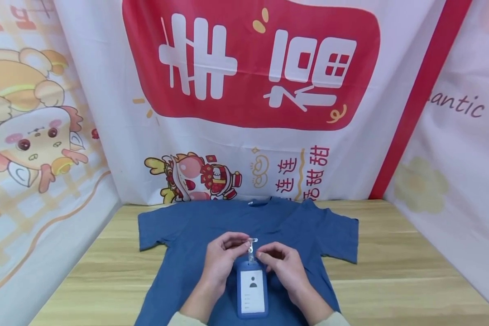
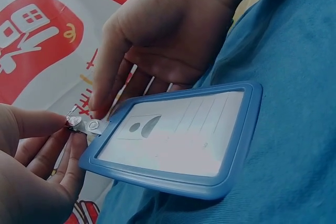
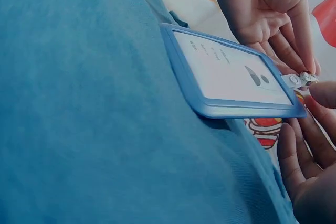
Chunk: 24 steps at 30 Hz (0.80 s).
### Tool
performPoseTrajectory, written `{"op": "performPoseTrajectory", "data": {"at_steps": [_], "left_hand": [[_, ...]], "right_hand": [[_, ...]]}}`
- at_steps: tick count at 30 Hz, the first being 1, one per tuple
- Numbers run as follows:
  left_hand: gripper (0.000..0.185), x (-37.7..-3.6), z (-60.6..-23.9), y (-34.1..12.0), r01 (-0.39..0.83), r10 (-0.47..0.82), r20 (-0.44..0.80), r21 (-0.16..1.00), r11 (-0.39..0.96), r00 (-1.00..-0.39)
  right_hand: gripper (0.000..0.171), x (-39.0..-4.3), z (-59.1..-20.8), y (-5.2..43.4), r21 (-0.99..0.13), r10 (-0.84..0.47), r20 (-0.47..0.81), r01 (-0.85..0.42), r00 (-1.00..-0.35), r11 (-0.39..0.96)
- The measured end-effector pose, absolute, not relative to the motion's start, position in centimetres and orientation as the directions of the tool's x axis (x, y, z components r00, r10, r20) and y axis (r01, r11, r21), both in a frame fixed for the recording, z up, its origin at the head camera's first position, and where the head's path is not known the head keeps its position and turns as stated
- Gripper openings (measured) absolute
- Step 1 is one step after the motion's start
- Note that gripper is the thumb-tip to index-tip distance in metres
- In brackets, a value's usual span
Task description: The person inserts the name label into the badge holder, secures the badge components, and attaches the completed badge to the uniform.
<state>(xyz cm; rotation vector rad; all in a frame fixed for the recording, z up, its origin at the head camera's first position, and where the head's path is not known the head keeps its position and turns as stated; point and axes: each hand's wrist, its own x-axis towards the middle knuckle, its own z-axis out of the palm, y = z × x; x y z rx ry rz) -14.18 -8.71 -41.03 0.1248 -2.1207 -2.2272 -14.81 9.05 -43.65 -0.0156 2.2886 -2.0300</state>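
Note:
A blue badge holder (image 1: 252,290) with a white card hangs upright by its strap over a blue T-shirt (image 1: 195,253). The card bears a small grey person icon and a few lines. At the top of the strap is a small metal clip (image 2: 76,123). My left hand (image 1: 222,256) pinches this clip between thumb and fingers. My right hand (image 1: 286,267) hovers at the other side of the strap (image 1: 251,258), its fingers loosely bent and the thumb tip close to it. The right wrist view shows the left hand (image 3: 275,19) beyond the holder.
The T-shirt lies spread on a wooden table (image 1: 391,280), collar toward the back. A white cloth with a red printed panel (image 1: 248,104) hangs behind the table. Printed cloths also stand at the left (image 1: 28,149) and right (image 1: 452,158).

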Motion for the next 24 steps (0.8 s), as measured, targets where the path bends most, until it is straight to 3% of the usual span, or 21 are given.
{"op": "performPoseTrajectory", "data": {"at_steps": [7, 24], "left_hand": [[0.02, -13.9, -41.3, -8.4, -0.002, -0.056, -0.005, 0.999, -0.045, -0.998], [0.026, -13.4, -41.2, -7.7, 0.032, -0.027, 0.032, 0.999, 0.012, -0.999]], "right_hand": [[0.025, -14.8, -42.6, 9.1, -0.994, 0.028, 0.042, -0.039, -0.999, 0.104], [0.013, -15.1, -41.9, 9.1, -0.989, 0.017, 0.088, -0.085, -0.996, 0.121]]}}
